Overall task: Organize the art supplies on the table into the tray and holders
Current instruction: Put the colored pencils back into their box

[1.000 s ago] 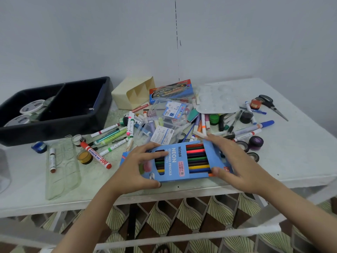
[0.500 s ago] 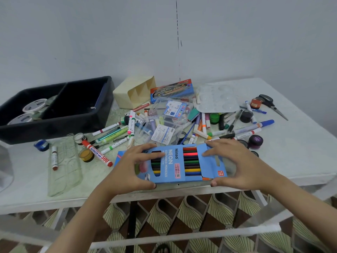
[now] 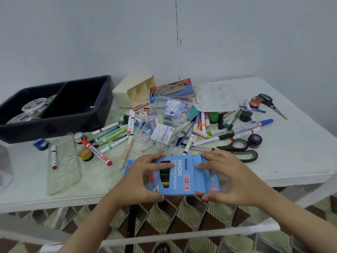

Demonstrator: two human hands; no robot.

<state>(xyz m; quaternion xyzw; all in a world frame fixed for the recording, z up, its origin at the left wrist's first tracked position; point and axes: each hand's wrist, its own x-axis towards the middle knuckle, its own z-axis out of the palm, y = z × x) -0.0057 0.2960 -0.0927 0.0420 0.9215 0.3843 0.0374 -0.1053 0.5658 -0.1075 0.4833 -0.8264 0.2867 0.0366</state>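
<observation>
Fingers of both hands are wrapped round the blue pencil box (image 3: 179, 177), which sits at the near edge of the table (image 3: 291, 161). Starting at the far left, the black tray (image 3: 60, 123) stands against the wall with two white-lidded tubs in its left compartment; its right compartment looks almost bare. In front of it lie a clear palette (image 3: 63, 167), a small yellow paint pot (image 3: 85, 154) and a red whiteboard marker (image 3: 96, 152).

Then comes my left hand (image 3: 140, 177), thumb under the near edge of the box and fingertips over its far edge, gripping the end with the window where dark pencils show. My right hand (image 3: 231, 178) grips the other end, fingers on the flap side, thumb below. I judge I am closing that flap over the pencils, though whether it is fully tucked I cannot tell.

Beyond the box are the cream holder (image 3: 135, 92), lying on its side, clear pen cases, a heap of loose markers, and black scissors (image 3: 235, 149) just beside my right fingers.

The sorting has barely begun, I reckon. Next I would need the flap seated, then carry the box up and left, over the markers, into the tray's right compartment, flat, so it leaves room.
</observation>
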